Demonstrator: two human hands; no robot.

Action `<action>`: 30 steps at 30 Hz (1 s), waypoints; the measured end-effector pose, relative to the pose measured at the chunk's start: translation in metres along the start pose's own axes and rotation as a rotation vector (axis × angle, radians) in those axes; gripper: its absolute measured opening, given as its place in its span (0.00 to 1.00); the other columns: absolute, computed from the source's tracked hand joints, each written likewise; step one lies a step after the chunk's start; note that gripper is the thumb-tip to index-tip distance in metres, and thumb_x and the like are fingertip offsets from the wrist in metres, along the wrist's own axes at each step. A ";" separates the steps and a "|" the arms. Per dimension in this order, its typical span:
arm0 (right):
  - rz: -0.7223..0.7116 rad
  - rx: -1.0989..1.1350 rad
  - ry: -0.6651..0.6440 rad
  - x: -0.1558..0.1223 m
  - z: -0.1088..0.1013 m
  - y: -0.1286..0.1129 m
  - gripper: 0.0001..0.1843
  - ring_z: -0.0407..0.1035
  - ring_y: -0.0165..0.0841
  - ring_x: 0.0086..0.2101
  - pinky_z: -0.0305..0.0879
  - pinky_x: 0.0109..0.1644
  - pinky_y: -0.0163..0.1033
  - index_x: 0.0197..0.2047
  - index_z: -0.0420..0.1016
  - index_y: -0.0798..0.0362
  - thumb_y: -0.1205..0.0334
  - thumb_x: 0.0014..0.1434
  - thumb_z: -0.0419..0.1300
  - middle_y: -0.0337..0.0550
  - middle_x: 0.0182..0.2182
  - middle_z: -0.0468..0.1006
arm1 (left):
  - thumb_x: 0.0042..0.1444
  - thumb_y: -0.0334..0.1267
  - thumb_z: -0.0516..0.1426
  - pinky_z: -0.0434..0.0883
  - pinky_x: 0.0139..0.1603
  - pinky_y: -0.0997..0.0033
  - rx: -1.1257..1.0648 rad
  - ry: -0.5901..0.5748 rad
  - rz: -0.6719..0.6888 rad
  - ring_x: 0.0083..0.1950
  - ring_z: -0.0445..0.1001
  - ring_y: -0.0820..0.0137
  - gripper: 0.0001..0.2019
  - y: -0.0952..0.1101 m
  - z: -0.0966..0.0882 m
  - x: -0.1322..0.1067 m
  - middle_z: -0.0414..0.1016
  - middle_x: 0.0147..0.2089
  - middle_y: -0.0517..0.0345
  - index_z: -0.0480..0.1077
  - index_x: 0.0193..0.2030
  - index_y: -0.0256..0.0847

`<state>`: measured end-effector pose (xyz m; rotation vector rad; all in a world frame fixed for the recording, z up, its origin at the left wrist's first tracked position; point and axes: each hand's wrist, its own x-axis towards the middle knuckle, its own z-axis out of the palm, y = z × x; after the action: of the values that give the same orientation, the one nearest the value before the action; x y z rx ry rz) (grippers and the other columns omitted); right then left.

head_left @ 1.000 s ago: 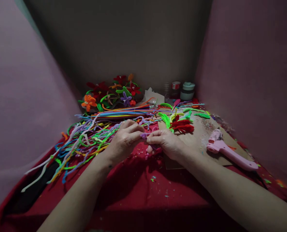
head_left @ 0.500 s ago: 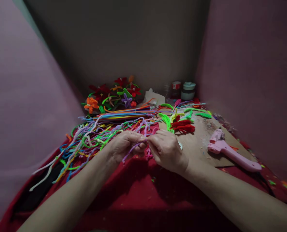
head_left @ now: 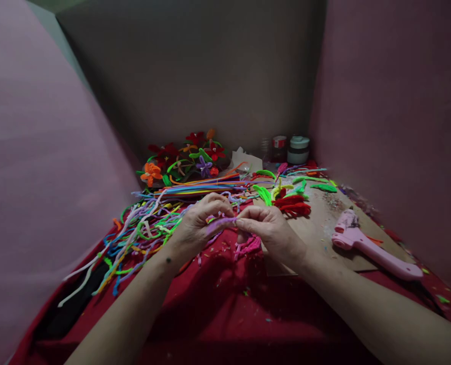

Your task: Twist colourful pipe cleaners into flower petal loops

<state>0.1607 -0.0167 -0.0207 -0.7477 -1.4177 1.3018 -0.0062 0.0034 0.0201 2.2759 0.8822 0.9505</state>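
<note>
A purple pipe cleaner point(head_left: 221, 223) is stretched between my two hands above the red cloth. My left hand point(head_left: 200, 223) is closed around its left part, with the fingers curled over it. My right hand point(head_left: 273, 230) pinches the other end between thumb and forefinger. Just below and beside my right hand lies a bunch of pink pipe cleaners point(head_left: 249, 245). To the left of my left hand spreads a tangle of many-coloured pipe cleaners point(head_left: 145, 228). Red pipe cleaner pieces point(head_left: 292, 204) lie behind my right hand.
A pink glue gun point(head_left: 373, 251) rests on a brown board point(head_left: 324, 243) at the right. Pipe cleaner flowers point(head_left: 187, 157) stand at the back left, with a bundle of straight pipe cleaners point(head_left: 198, 188) before them. A lidded jar point(head_left: 298, 150) stands at the back.
My left hand has turned and risen, its fingers now curled over the purple pipe cleaner. My right hand has moved slightly right. The whole view has shifted a little.
</note>
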 end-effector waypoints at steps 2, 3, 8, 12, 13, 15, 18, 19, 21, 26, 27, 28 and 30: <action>-0.031 -0.104 0.031 -0.001 0.001 0.001 0.10 0.63 0.27 0.21 0.60 0.28 0.34 0.23 0.68 0.55 0.61 0.54 0.55 0.38 0.18 0.70 | 0.53 0.37 0.56 0.63 0.41 0.71 -0.026 -0.014 -0.100 0.37 0.65 0.72 0.07 0.000 0.003 0.003 0.67 0.33 0.57 0.70 0.28 0.37; -0.080 -0.205 0.062 -0.002 0.001 0.003 0.11 0.63 0.27 0.22 0.59 0.28 0.35 0.23 0.68 0.55 0.62 0.55 0.55 0.39 0.18 0.70 | 0.52 0.37 0.56 0.63 0.37 0.72 -0.087 -0.046 -0.183 0.34 0.64 0.73 0.08 0.000 0.005 0.004 0.65 0.30 0.59 0.68 0.26 0.36; -0.446 -0.793 0.204 -0.004 0.000 0.019 0.10 0.61 0.31 0.26 0.56 0.33 0.38 0.23 0.69 0.55 0.67 0.55 0.52 0.43 0.22 0.69 | 0.49 0.38 0.56 0.59 0.28 0.75 -0.582 -0.230 -0.496 0.24 0.59 0.77 0.10 -0.018 0.016 0.010 0.62 0.22 0.61 0.64 0.23 0.34; -0.273 -0.569 0.184 0.001 -0.001 0.020 0.09 0.64 0.30 0.27 0.58 0.33 0.36 0.28 0.72 0.54 0.65 0.56 0.52 0.42 0.24 0.72 | 0.51 0.41 0.56 0.57 0.26 0.77 -0.529 -0.163 -0.474 0.25 0.58 0.78 0.11 -0.024 0.018 0.008 0.62 0.23 0.62 0.64 0.26 0.35; -0.179 -0.426 0.170 0.003 -0.001 0.018 0.08 0.65 0.30 0.26 0.59 0.32 0.36 0.29 0.72 0.54 0.63 0.56 0.53 0.41 0.24 0.73 | 0.51 0.42 0.55 0.57 0.25 0.77 -0.484 -0.132 -0.466 0.24 0.58 0.78 0.11 -0.023 0.017 0.008 0.62 0.23 0.62 0.64 0.26 0.35; 0.008 -0.155 0.134 0.006 -0.001 0.014 0.08 0.65 0.29 0.25 0.60 0.31 0.35 0.28 0.72 0.55 0.60 0.53 0.56 0.39 0.22 0.73 | 0.52 0.43 0.55 0.55 0.24 0.78 -0.400 -0.062 -0.456 0.24 0.56 0.79 0.12 -0.019 0.015 0.006 0.60 0.22 0.64 0.63 0.26 0.36; 0.190 0.051 0.114 0.008 -0.002 0.012 0.09 0.63 0.26 0.20 0.60 0.28 0.34 0.23 0.70 0.56 0.60 0.47 0.61 0.37 0.18 0.72 | 0.52 0.43 0.55 0.56 0.25 0.78 -0.304 0.017 -0.441 0.23 0.56 0.79 0.12 -0.017 0.014 0.006 0.60 0.22 0.65 0.62 0.25 0.36; 0.214 0.078 0.120 0.008 -0.002 0.013 0.09 0.63 0.25 0.19 0.59 0.27 0.33 0.23 0.70 0.56 0.60 0.46 0.62 0.37 0.17 0.71 | 0.51 0.42 0.55 0.56 0.25 0.77 -0.276 0.032 -0.436 0.24 0.56 0.79 0.12 -0.017 0.014 0.005 0.60 0.22 0.65 0.62 0.25 0.36; 0.225 0.106 0.144 0.009 -0.001 0.015 0.09 0.63 0.25 0.18 0.59 0.26 0.33 0.23 0.70 0.57 0.59 0.45 0.63 0.37 0.16 0.72 | 0.50 0.41 0.55 0.57 0.26 0.77 -0.235 0.044 -0.427 0.24 0.57 0.78 0.10 -0.019 0.015 0.005 0.61 0.23 0.65 0.63 0.26 0.36; 0.180 0.023 0.196 0.009 0.002 0.018 0.10 0.63 0.26 0.18 0.59 0.24 0.33 0.22 0.71 0.56 0.59 0.45 0.63 0.37 0.16 0.71 | 0.50 0.41 0.56 0.55 0.24 0.78 -0.259 0.029 -0.422 0.23 0.56 0.79 0.10 -0.018 0.015 0.002 0.60 0.22 0.65 0.63 0.25 0.36; 0.161 -0.006 0.214 0.009 0.003 0.017 0.10 0.63 0.26 0.18 0.59 0.24 0.33 0.22 0.71 0.56 0.59 0.46 0.63 0.37 0.16 0.71 | 0.50 0.41 0.56 0.54 0.23 0.78 -0.285 0.015 -0.434 0.22 0.55 0.79 0.11 -0.017 0.014 0.002 0.60 0.21 0.65 0.63 0.25 0.36; 0.143 -0.022 0.230 0.008 0.004 0.017 0.10 0.63 0.27 0.18 0.59 0.24 0.34 0.23 0.71 0.56 0.58 0.47 0.62 0.38 0.17 0.71 | 0.50 0.42 0.56 0.54 0.23 0.78 -0.317 0.001 -0.447 0.22 0.55 0.80 0.11 -0.016 0.014 0.001 0.60 0.21 0.65 0.63 0.25 0.36; 0.120 -0.009 0.235 0.008 0.005 0.017 0.09 0.64 0.27 0.19 0.60 0.24 0.34 0.25 0.72 0.56 0.58 0.48 0.61 0.38 0.18 0.72 | 0.51 0.42 0.55 0.55 0.23 0.78 -0.356 -0.004 -0.455 0.22 0.56 0.79 0.12 -0.014 0.013 0.002 0.61 0.22 0.64 0.63 0.25 0.35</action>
<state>0.1509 -0.0074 -0.0348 -0.9707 -1.2066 1.2535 -0.0005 0.0109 0.0034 1.6806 1.0723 0.8158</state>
